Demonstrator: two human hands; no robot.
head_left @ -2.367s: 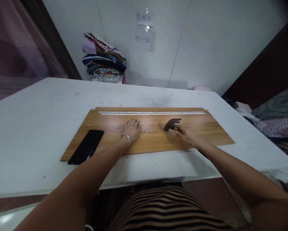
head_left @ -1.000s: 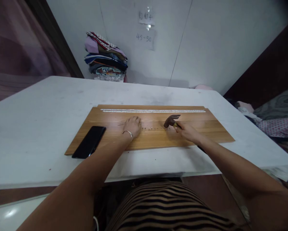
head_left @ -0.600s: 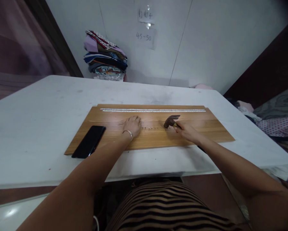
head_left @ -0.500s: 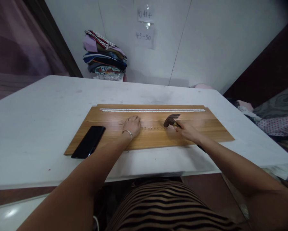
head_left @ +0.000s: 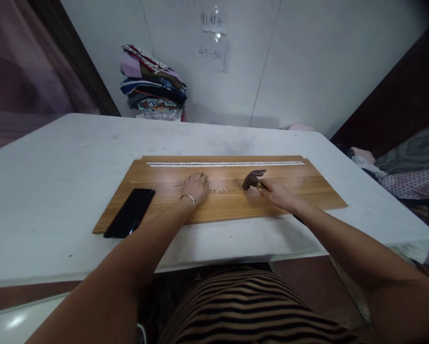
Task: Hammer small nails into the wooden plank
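Two bare hands are working over a wooden board [head_left: 217,212] that is lying lengthwise on the white desk [head_left: 74,148]. The left hand [head_left: 195,188], wearing a bracelet [head_left: 189,198], is resting palm down left of the board's middle, its fingers stretched out and lying close together; whether anything is sitting under them, I cannot tell. The right hand [head_left: 276,193] is closing around the handle of a claw hammer [head_left: 252,179], right of the board's middle. The hammer's face is pointing down at the right end of a row of small nails [head_left: 224,190], and its claw is pointing away to the right; whether the face is touching the wood is too small to tell. The row is running between the hands, and a few loose nails [head_left: 177,184] are lying just left of the left hand.

Two white measuring strips [head_left: 228,164] are running side by side along the board's far edge. A black phone [head_left: 129,212] is lying slantwise at the near left corner, its lower end reaching past the board's near edge. Beyond the board, bare desk is stretching widest to the left, while a narrower band is separating the two near edges. A pile of folded clothes [head_left: 157,88] is standing by the desk's far edge, against the wall [head_left: 307,57].
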